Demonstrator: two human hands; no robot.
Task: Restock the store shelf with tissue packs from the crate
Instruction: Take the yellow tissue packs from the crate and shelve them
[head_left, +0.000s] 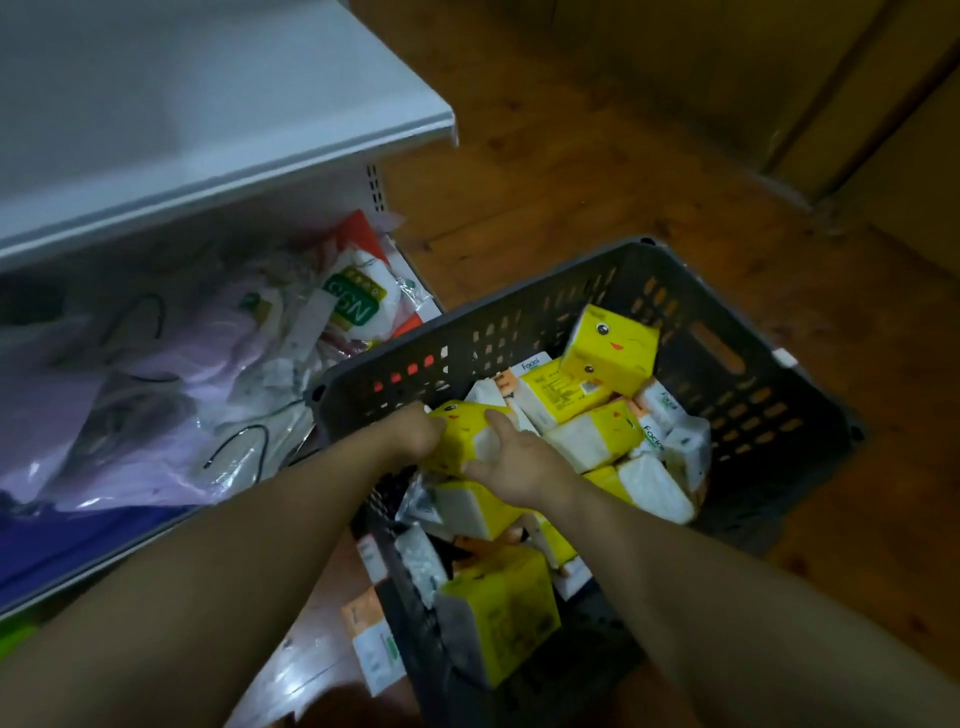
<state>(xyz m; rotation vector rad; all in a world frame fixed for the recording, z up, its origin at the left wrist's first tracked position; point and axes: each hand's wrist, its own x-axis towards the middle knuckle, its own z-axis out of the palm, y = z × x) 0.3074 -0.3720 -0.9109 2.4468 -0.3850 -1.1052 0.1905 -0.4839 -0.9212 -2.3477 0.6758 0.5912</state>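
A: 2 bare arms reach down, both into 1 dark grey slatted crate (519, 322) standing on the wooden floor (571, 171).

B: And both hands are on the same thing: 1 yellow tissue pack (465, 434), on top of the heap, close against the crate's near-left wall.

A: The left hand (415, 431) has its fingers curled over the pack's left end. The right hand (511, 467) grips the right side, fingers and thumb wrapped round the edge.

B: Count the load for me.

A: At least 6 yellow-wrapped packs, the held one included. 1 of them, the face pack (610, 353), sits tilted in the far corner, showing 2 eyes and 1 orange beak. Another, the near pack (498, 613), lies at the crate's near end. Among them are at least 2 white "Facial" packs (670, 410). The heap overlaps, so I cannot tell the full total.

B: Outside the crate?

A: 1 flat white-and-orange packet (374, 649) lies on the floor, just beside the crate's near-left side.

B: And the shelving?

A: 1 white shelf board (208, 135) at upper left. On the level below it, 1 white pack with green lettering (358, 301) lies beside purple goods in clear plastic (156, 395).
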